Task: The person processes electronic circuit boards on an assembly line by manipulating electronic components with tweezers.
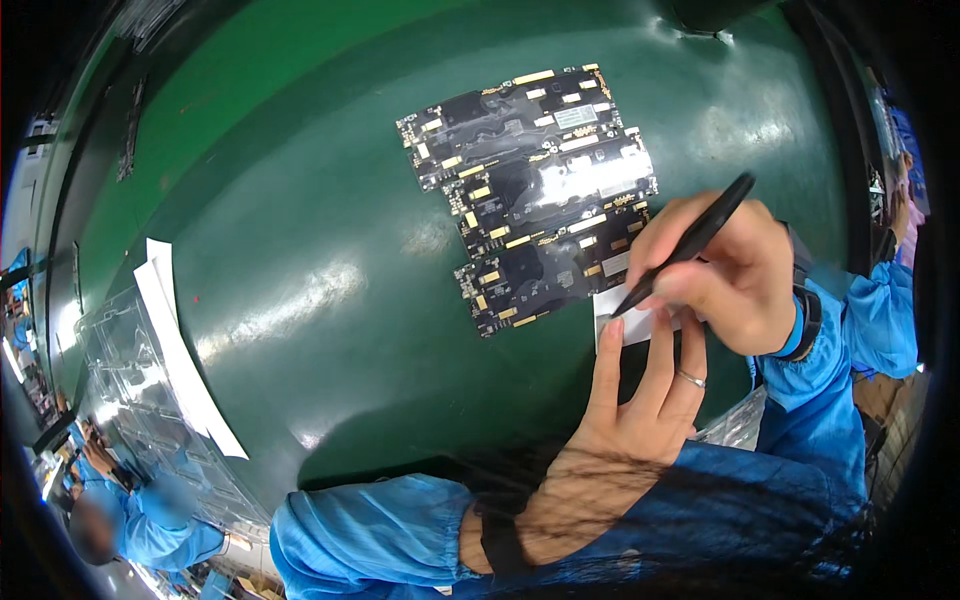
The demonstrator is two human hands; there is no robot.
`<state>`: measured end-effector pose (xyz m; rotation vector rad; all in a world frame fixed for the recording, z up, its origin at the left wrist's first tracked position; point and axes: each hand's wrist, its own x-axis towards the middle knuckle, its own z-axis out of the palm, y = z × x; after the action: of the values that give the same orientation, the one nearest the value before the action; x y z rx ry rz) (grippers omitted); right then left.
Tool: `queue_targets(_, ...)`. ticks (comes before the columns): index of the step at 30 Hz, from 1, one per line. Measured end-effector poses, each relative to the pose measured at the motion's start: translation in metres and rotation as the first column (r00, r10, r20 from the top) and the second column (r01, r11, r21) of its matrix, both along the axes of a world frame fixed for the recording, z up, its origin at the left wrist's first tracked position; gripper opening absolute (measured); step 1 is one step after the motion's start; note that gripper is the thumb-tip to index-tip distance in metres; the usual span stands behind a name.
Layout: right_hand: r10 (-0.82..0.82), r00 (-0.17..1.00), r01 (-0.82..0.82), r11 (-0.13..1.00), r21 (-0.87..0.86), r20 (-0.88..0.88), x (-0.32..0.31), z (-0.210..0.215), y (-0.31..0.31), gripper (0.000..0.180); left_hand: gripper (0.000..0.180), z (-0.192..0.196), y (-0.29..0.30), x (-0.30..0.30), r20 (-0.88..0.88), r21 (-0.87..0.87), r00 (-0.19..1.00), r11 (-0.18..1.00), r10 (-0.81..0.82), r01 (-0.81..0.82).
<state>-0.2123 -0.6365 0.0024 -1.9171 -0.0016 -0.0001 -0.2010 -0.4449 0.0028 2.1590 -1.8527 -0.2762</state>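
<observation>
My right hand (738,280) is closed around a slim black pen (712,222), its tip down on a small white paper (640,335). My left hand (635,425) lies with fingers stretched out, fingertips resting on that paper right beside the pen tip. A ring is on one of its fingers. Just beyond and to the left of the paper are three black circuit boards in a staggered stack of rows: the far board (500,125), the middle board (515,195) and the near board (540,275). The near board's right end lies beside the paper and is partly covered by my right hand.
The boards lie on a glossy green table mat (340,200). At the left edge are long white paper strips (180,340) and clear plastic trays (120,350). Another person in blue (165,525) is at lower left; a blue sleeve (880,320) shows at right.
</observation>
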Motion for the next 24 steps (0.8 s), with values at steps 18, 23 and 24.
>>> queue_targets(18,-0.038,0.984,0.074,0.976,0.203,-0.174,0.053,-0.004,-0.013,0.014,0.087,-0.001,-0.006,0.02,0.001,0.083,0.976,0.973,0.217,-0.216)
queue_targets(23,-0.029,0.982,0.064,0.981,0.185,-0.185,0.05,-0.002,-0.019,0.013,0.087,-0.002,-0.012,0.019,0.02,0.092,0.98,0.976,0.197,-0.199)
queue_targets(24,-0.032,0.982,0.067,0.98,0.187,-0.184,0.05,-0.001,-0.019,0.013,0.088,-0.004,-0.013,0.018,0.023,0.072,0.977,0.974,0.213,-0.214)
